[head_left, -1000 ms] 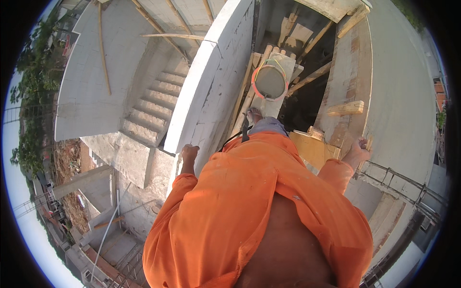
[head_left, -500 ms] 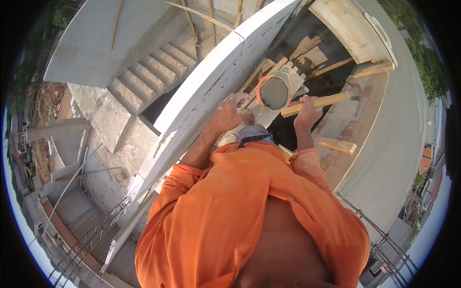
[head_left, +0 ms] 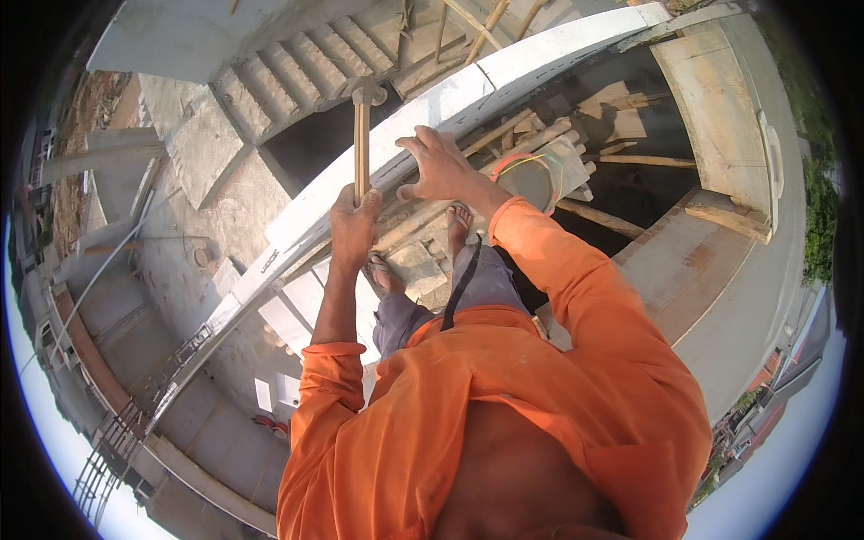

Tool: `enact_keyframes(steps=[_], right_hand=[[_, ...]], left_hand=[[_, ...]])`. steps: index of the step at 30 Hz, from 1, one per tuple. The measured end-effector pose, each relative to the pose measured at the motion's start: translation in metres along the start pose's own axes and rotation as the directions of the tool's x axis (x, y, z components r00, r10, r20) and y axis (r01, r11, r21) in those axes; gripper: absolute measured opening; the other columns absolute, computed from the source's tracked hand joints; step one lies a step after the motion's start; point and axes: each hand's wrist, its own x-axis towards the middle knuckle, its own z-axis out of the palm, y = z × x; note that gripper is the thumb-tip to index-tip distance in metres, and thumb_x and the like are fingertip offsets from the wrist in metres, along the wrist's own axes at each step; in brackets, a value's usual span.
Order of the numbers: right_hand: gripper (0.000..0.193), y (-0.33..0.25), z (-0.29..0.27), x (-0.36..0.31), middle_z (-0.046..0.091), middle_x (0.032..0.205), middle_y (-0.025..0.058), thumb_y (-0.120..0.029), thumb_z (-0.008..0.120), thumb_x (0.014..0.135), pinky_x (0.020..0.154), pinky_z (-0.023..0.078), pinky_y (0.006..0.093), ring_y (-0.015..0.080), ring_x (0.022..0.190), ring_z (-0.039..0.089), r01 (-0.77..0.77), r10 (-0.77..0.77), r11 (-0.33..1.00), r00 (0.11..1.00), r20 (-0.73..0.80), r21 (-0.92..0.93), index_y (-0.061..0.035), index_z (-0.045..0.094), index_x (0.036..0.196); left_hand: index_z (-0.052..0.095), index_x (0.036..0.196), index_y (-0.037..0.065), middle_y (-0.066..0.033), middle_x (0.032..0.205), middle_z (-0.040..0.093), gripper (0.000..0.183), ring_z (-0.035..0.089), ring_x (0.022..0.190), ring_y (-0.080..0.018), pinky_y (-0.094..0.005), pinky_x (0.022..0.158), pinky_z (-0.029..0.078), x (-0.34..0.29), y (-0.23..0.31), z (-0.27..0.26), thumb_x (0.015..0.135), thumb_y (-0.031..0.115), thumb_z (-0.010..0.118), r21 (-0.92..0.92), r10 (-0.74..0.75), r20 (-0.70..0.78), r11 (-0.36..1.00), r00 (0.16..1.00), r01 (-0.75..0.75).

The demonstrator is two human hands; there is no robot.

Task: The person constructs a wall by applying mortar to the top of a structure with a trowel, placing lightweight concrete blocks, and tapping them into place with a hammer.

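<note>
One hammer stands at 11 o'clock, clasped in the left hand; the right hand, fingers spread and released, is at 12, beside one white wall's edge. One bucket sits at 1, a dark opening at 2.

The hammer has a pale wooden handle and a greyish metal head; the left hand grips its handle's end, the head pointing away from the person. The white wall runs diagonally, a thin seam crossing its pale top.
</note>
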Motion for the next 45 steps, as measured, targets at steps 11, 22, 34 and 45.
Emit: enact_keyframes(steps=[11,22,34,45], right_hand=[[0.082,0.081,0.004,0.099,0.049,0.123,0.0097,-0.032,0.080,0.059,0.100,0.033,0.0432,0.0247,0.120,0.044,0.284,-0.170,0.886,0.934,0.313,-0.366,-0.0153,0.048,0.133],[0.065,0.081,0.004,0.101,0.052,0.109,0.0039,-0.026,0.076,0.060,0.091,0.036,0.0345,0.0209,0.107,0.051,0.263,-0.158,0.894,0.942,0.295,-0.363,-0.0154,0.056,0.120],[0.057,0.093,0.023,0.104,0.054,0.102,0.0022,-0.026,0.073,0.061,0.085,0.037,0.0344,0.0193,0.098,0.053,0.297,-0.226,0.875,0.949,0.220,-0.383,-0.0171,0.059,0.116],[0.066,0.089,0.020,0.103,0.055,0.102,0.0018,-0.031,0.077,0.057,0.087,0.036,0.0359,0.0188,0.097,0.052,0.297,-0.238,0.870,0.952,0.193,-0.393,-0.0164,0.059,0.119]], left_hand=[[0.060,0.106,0.003,-0.0014,0.064,0.052,0.028,0.045,0.043,-0.0076,-0.0241,0.035,0.033,0.126,0.043,-0.050,0.095,0.025,0.048,0.376,-0.124,-0.067,0.916,0.990,0.140],[0.059,0.116,0.005,-0.0060,0.067,0.056,0.035,0.051,0.049,-0.0126,-0.0273,0.041,0.040,0.249,0.072,0.011,0.090,0.024,0.045,0.384,-0.188,0.250,0.920,0.950,0.080],[0.060,0.098,0.004,-0.0078,0.065,0.058,0.024,0.050,0.045,-0.0155,-0.0317,0.037,0.037,0.276,0.023,0.030,0.087,0.022,0.048,0.387,-0.264,0.519,0.921,0.813,0.052],[0.065,0.081,-0.002,-0.0175,0.071,0.066,0.029,0.063,0.057,-0.0261,-0.0393,0.055,0.049,0.285,0.027,0.036,0.084,0.023,0.051,0.530,-0.177,0.538,0.831,0.824,-0.167]])
